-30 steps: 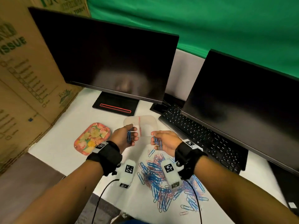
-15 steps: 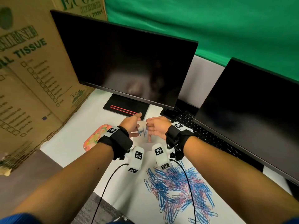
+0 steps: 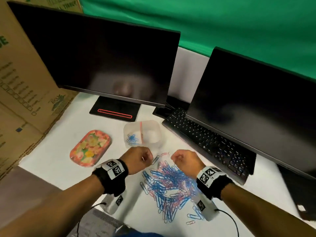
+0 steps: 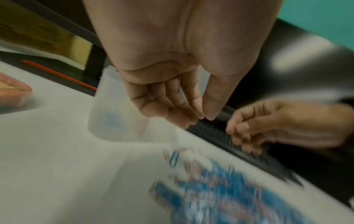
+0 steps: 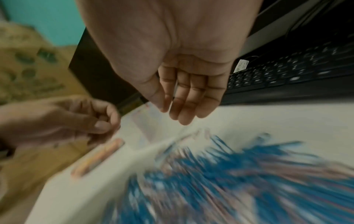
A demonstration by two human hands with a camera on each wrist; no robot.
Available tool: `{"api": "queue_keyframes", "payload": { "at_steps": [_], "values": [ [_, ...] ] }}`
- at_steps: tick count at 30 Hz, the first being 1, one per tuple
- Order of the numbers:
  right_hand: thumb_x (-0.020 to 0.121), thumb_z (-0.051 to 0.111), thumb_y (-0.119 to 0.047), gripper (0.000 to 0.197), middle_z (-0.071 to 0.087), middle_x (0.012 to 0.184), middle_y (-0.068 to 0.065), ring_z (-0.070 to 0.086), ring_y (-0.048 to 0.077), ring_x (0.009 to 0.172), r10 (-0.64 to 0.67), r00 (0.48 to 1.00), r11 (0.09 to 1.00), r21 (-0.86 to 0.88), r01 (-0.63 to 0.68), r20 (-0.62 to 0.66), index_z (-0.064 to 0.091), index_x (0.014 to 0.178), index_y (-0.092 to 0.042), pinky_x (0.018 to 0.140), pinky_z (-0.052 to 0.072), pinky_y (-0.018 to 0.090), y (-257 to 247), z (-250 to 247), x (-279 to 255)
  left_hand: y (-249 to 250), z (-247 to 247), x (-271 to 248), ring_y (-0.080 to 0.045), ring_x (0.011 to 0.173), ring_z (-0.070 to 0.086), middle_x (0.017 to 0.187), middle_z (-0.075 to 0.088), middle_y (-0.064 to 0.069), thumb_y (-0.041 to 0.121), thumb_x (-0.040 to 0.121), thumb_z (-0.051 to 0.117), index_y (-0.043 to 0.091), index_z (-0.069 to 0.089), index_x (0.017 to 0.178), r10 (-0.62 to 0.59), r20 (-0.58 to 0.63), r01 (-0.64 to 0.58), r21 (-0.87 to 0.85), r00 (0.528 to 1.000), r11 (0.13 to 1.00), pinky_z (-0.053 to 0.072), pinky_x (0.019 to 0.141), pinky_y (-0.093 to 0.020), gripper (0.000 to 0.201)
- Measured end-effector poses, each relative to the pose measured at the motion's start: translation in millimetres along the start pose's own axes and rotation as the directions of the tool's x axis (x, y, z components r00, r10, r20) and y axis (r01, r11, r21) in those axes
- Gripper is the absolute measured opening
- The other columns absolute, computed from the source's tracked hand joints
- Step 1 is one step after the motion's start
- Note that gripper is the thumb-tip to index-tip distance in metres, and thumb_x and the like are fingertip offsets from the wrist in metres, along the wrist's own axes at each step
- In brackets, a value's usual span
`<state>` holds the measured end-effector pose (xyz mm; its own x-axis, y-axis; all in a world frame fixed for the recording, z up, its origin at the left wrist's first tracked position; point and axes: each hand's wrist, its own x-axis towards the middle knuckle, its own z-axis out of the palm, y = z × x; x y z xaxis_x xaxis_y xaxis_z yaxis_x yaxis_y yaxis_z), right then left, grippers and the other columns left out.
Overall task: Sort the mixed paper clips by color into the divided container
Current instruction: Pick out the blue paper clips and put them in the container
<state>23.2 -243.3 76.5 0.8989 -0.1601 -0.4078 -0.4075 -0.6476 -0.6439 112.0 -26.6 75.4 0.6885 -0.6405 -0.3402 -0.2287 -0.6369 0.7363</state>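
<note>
Blue clips [image 3: 132,139] now inside container [image 3: 154,124]

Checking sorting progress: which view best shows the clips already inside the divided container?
The head view: blue clips lie sharp in the divided container's left compartment. The left wrist view shows only a blue blur through its wall; the right wrist view shows none.

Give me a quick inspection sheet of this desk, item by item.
Surface: white desk.
Job's things: divided container, blue clips in its left compartment; mixed clip pile nearer the person.
Clutter: floral tray, keyboard.
Grippers: left hand and right hand above the pile, fingers loosely curled, nothing seen held.
Cables: black wrist-camera leads.
Surroundings: two dark monitors, cardboard boxes, green backdrop.
</note>
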Motion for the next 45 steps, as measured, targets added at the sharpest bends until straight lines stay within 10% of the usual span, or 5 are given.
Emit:
{"api": "queue_keyframes", "payload": {
  "at_steps": [6,12,18,29,45],
  "values": [
    [0.088,0.052,-0.025,0.011,0.060,0.076,-0.010,0.061,0.016,0.076,-0.106,0.981,0.945,-0.290,0.150,0.161,0.062,0.084,-0.023,0.071,0.052,0.029,29,35,-48,-29,45,-4,-0.016,0.106,0.056,0.112,0.056,0.006,0.017,0.083,0.053,0.028,0.063,0.111,0.054,0.142,-0.116,0.470,0.988,0.875,0.043,0.083,-0.024,0.031],
    [0.091,0.054,-0.036,0.034,0.060,0.124,0.002,0.059,0.024,0.110,-0.126,0.980,0.906,-0.385,0.178,0.157,0.056,0.122,-0.024,0.093,0.048,0.033,12,75,-41,-40,56,-1,-0.020,0.106,0.056,0.109,0.055,0.003,0.031,0.086,0.059,0.029,0.064,0.104,0.042,0.163,-0.124,0.534,0.986,0.836,0.045,0.081,-0.029,0.019],
    [0.091,0.052,-0.012,0.022,0.060,0.119,0.006,0.061,0.029,0.105,-0.061,0.993,0.896,-0.432,0.101,0.105,0.063,0.110,-0.016,0.090,0.051,0.035,10,86,-23,-42,56,-2,-0.019,0.104,0.056,0.108,0.056,0.003,0.028,0.087,0.059,0.026,0.066,0.103,0.059,0.120,-0.114,0.529,0.991,0.841,0.044,0.077,-0.027,0.018],
    [0.085,0.069,-0.013,0.014,0.067,0.076,-0.003,0.063,0.010,0.073,0.137,0.989,0.966,0.229,-0.122,-0.051,0.075,0.097,-0.010,0.061,0.045,0.007,30,59,-16,-45,60,-3,-0.017,0.104,0.057,0.108,0.059,0.007,0.025,0.086,0.057,0.026,0.067,0.102,0.137,0.140,-0.190,0.500,0.981,0.845,0.048,0.082,-0.028,0.019],
    [0.091,0.048,0.008,0.021,0.059,0.075,0.015,0.067,0.029,0.065,0.191,0.958,0.520,0.805,-0.285,0.216,0.062,0.105,0.000,0.054,0.054,0.032,30,39,-10,-52,37,8,-0.007,0.068,0.057,0.070,0.060,0.016,0.012,0.080,0.060,0.033,0.057,0.075,0.038,0.040,-0.047,0.235,0.998,0.971,0.043,0.065,-0.014,0.021]
  ]
}}
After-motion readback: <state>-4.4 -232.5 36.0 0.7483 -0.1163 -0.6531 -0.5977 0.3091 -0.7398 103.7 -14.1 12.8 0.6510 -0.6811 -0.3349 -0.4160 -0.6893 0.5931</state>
